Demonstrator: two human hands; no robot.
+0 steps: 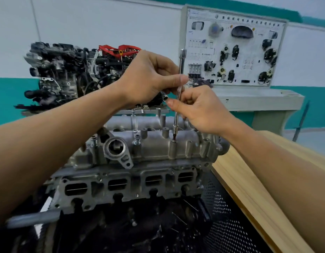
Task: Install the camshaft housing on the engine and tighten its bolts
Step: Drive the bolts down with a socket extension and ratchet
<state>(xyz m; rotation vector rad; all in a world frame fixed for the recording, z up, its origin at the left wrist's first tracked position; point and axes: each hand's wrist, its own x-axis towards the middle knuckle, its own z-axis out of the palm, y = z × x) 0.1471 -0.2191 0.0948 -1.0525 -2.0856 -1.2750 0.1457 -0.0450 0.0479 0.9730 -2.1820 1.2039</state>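
Forearms are framed at both lower corners and converge above the engine (121,187). The camshaft housing (152,148) is seated on top of it, beside the wooden worktop (258,179). A long driver (176,117) is held upright, with its tip set in a boss on the housing's near edge. The left grip (150,77) is closed on the shaft high up, thumb against fingers. The right grip (200,110) is pinched on it lower down.

If the driver is tilted, the bit may be forced out and the fastener head rounded. If one fastener is fully tightened while others, such as the bolt (137,138) standing proud, are loose, the housing may be distorted.

No container is identified. Whether the driven boss holds a bolt cannot be told.
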